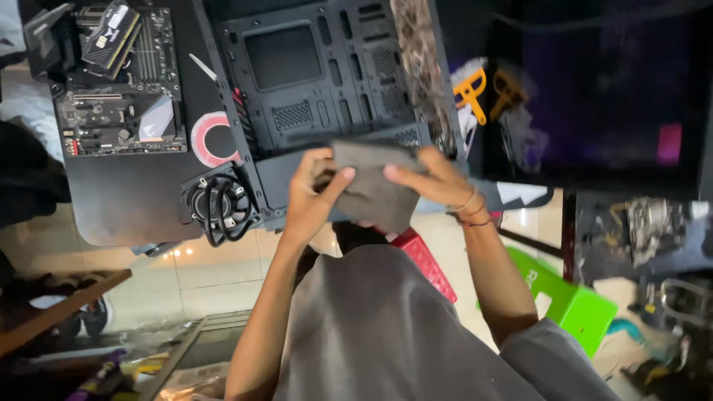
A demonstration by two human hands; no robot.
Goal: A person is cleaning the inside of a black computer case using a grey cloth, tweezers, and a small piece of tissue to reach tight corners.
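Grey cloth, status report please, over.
Both hands, left hand and right hand, grip the grey cloth. Held above the open computer case. Nothing in between.

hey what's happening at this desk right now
A person holds a grey cloth in both hands, the left hand and right hand gripping its two sides, just in front of an open black computer case lying on the desk. To the left sit a motherboard and a cooler fan. A green stool stands on the floor to the right.
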